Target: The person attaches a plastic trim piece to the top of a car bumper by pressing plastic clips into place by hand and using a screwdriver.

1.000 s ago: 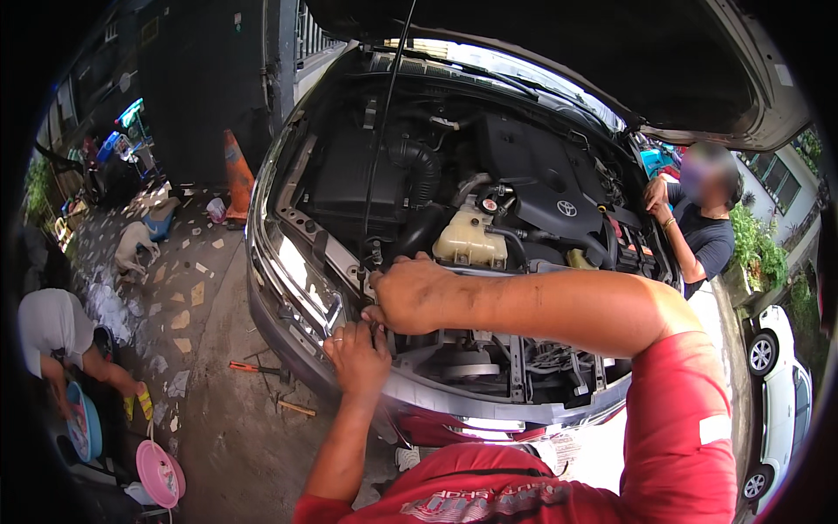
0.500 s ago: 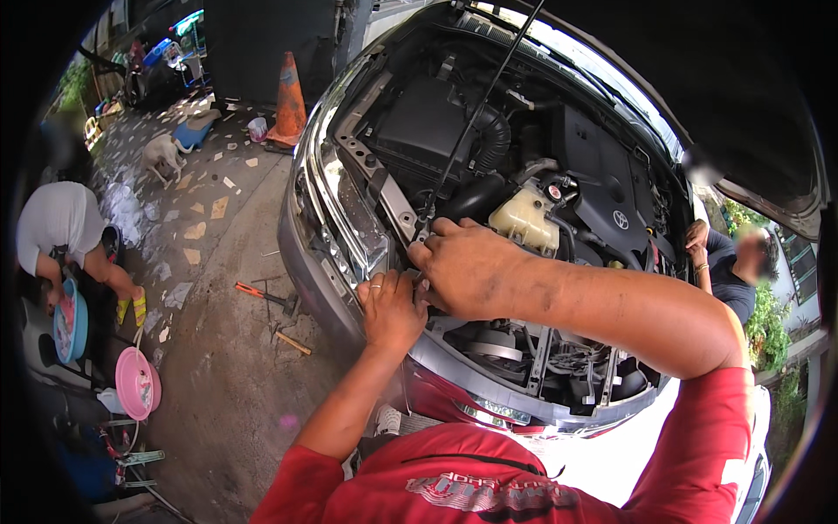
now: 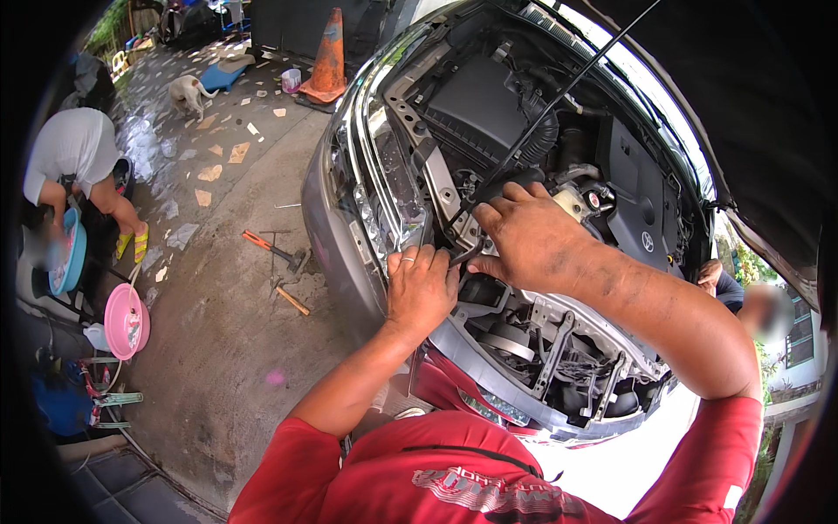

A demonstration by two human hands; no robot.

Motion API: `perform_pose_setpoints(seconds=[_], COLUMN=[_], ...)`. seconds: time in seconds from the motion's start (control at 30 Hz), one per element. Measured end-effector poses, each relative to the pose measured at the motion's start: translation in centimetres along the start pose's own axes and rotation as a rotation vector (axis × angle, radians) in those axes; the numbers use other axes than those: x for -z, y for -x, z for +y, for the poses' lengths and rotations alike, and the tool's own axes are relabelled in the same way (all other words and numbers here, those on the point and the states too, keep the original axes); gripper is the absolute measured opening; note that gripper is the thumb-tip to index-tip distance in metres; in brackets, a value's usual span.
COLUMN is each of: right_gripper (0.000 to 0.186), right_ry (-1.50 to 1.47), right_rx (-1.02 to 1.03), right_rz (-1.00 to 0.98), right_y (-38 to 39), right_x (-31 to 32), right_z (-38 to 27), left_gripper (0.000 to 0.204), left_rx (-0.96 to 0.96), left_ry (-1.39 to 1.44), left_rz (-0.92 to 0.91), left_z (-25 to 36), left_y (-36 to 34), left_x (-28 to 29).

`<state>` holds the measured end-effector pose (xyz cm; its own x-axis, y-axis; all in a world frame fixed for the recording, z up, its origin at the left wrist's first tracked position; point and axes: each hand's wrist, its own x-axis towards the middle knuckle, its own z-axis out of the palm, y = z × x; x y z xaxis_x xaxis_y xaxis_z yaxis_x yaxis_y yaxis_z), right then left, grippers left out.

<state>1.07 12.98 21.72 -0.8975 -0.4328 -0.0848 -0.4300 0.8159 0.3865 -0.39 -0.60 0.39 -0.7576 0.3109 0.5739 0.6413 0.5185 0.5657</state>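
My left hand point(image 3: 419, 288) is closed at the inner edge of the car's headlight point(image 3: 384, 205), its fingertips on something dark that I cannot make out. My right hand point(image 3: 528, 240) is just to its right with fingers apart and bent, its thumb near a dark bent metal piece point(image 3: 463, 258) between both hands. Behind them the thin hood prop rod point(image 3: 594, 61) slants across the engine bay, over the black airbox point(image 3: 476, 96). The engine cover point(image 3: 637, 210) and pale coolant reservoir point(image 3: 572, 201) lie to the right, the reservoir partly hidden by my right hand.
The raised hood point(image 3: 733, 122) overhangs the right, where another person point(image 3: 724, 288) stands. On the left a person point(image 3: 78, 157) bends over a blue basin point(image 3: 70, 266), near a pink basin point(image 3: 122, 319). A dog point(image 3: 188, 96), traffic cone point(image 3: 327, 61) and hammers point(image 3: 292, 262) are on the ground.
The view has swung, so the car sits further right and more ground shows at left. My right hand's fingers have lifted and spread; my left hand remains at the headlight's edge.
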Motion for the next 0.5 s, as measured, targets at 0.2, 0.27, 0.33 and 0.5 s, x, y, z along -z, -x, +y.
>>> perform_pose_setpoints(seconds=[0.2, 0.27, 0.33, 0.5], right_gripper=[0.049, 0.061, 0.061, 0.038], right_ry=[0.008, -0.811, -0.901, -0.077], right_rx=[0.009, -0.661, -0.673, 0.167], right_rz=[-0.32, -0.661, -0.771, -0.005], right_y=[0.5, -0.6, -1.1, 0.7], right_x=[0.0, 0.6, 0.9, 2.3], right_z=[0.5, -0.9, -1.4, -1.0], left_gripper=[0.018, 0.017, 0.017, 0.02], left_rx=[-0.004, -0.01, -0.022, 0.004], left_ry=[-0.045, -0.044, -0.056, -0.047], left_rz=[0.028, 0.003, -0.01, -0.031], left_z=[0.5, 0.6, 0.4, 0.5], left_y=[-0.3, -0.2, -0.2, -0.1], left_x=[-0.5, -0.2, 0.2, 0.2])
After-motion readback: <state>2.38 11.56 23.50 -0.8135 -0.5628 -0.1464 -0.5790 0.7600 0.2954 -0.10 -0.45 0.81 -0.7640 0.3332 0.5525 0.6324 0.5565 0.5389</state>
